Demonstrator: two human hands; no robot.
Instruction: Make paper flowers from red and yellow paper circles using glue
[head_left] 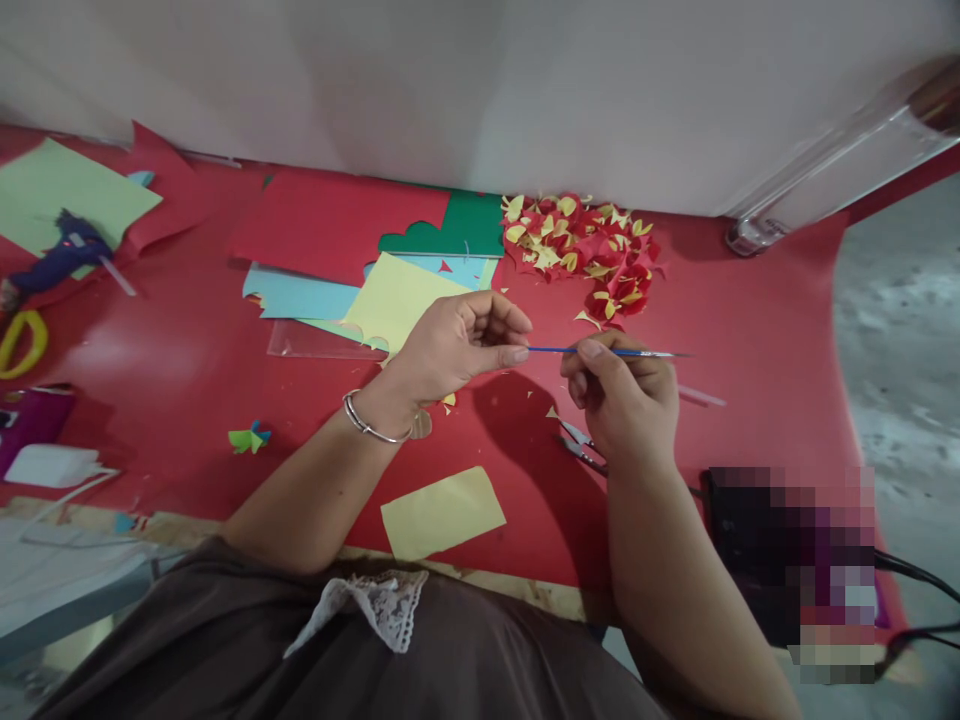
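A thin blue stick [551,349], perhaps a slim brush, lies level between my two hands above the red table cover. The fingers of my left hand [457,345] pinch its left end. My right hand [626,390] holds it farther right between thumb and fingers, and a pale, pointed end sticks out past them. Below the stick, a yellow paper rectangle [444,512] lies near the front edge. Scissors [581,448] rest beside my right wrist, partly hidden by it. Yellow paper with cut edges [401,300] lies behind my left hand.
Red and yellow paper cutouts [577,250] are piled against the wall. Red [337,215], green and blue sheets lie at the back. A glue gun [64,255], yellow handle [22,345] and white charger [52,465] are at left. A clear tube [832,165] leans at right, above a pixelated area.
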